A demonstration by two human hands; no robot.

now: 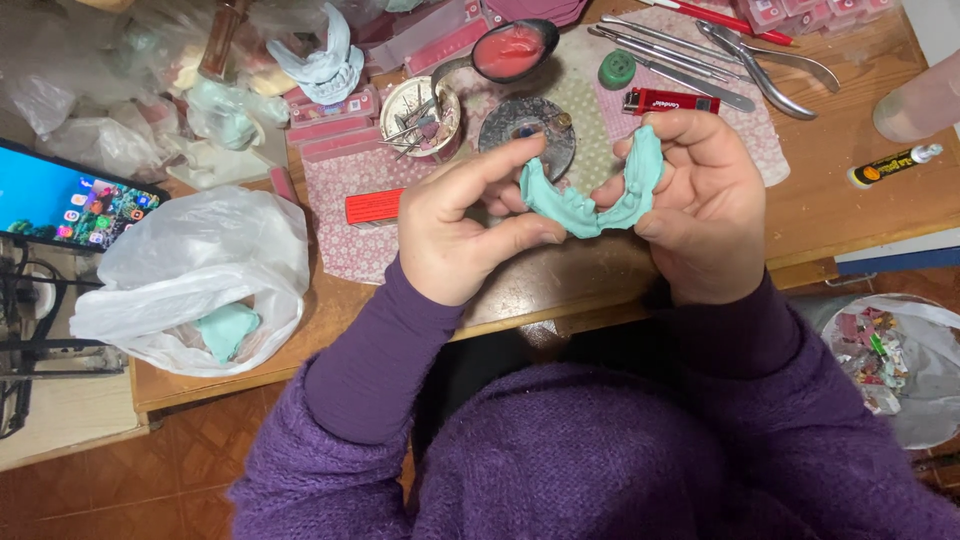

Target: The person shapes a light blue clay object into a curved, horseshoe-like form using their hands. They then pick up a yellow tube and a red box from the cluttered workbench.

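Below — cluttered wooden table (850,200) — tiled floor (150,480)

Single head cam, looking steeply down from above the person's own chest.

View faces forward and down over the purple sleeves onto the near edge of the table (830,215); hands sit mid-frame, close to the lens. The far side of the table runs out at the top edge. Floor (150,480) shows lower left, a bag of scraps (900,360) at the right edge. No second view, so nothing shared.
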